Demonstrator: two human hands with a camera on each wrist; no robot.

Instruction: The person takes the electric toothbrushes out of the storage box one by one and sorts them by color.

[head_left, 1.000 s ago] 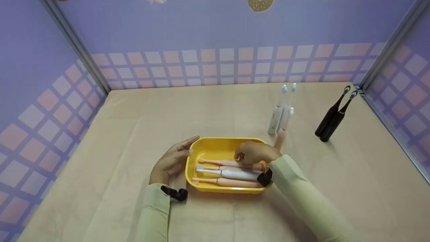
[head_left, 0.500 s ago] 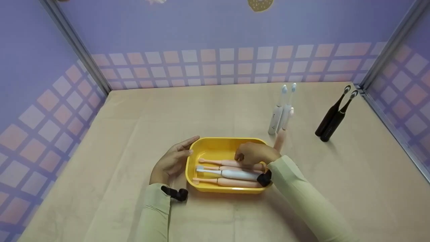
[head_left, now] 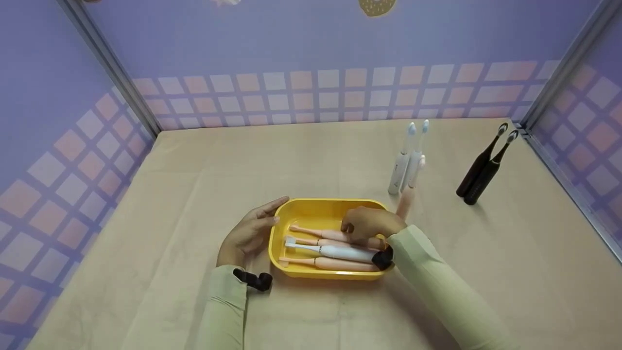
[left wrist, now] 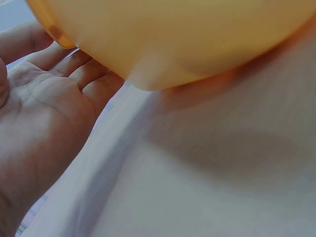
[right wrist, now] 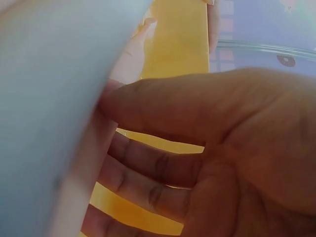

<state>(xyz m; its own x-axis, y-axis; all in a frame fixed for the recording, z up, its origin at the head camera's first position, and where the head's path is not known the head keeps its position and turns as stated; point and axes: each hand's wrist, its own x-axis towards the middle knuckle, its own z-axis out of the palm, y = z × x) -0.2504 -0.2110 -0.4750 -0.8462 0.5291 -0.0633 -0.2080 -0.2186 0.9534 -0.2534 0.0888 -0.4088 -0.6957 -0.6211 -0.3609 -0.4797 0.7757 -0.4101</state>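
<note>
A yellow plastic basket (head_left: pixel 330 275) stands near the middle of the table, holding several electric toothbrushes. My right hand (head_left: pixel 373 223) reaches inside and pinches the handle of the rearmost pink electric toothbrush (head_left: pixel 332 235) between thumb and fingers, whose tips (right wrist: pixel 111 101) meet the handle in the right wrist view. In front of it lie another pink toothbrush (head_left: pixel 311 241), a white toothbrush (head_left: pixel 347 252) and a third pink toothbrush (head_left: pixel 340 264), heads to the left. My left hand (head_left: pixel 247 232) touches the basket's left outer side, fingers fairly straight; part of them is hidden behind the wall (left wrist: pixel 173 44).
Just behind the basket's right end, two white toothbrushes (head_left: pixel 399 172) and a pink toothbrush (head_left: pixel 406 197) stand upright. Farther right, two black toothbrushes (head_left: pixel 481 180) stand side by side. Patterned walls (head_left: pixel 328 92) enclose the beige-covered table (head_left: pixel 252 160) at the back and sides.
The head end of the rearmost pink toothbrush has shifted slightly back and to the right under my right hand. My left hand and the basket look unmoved.
</note>
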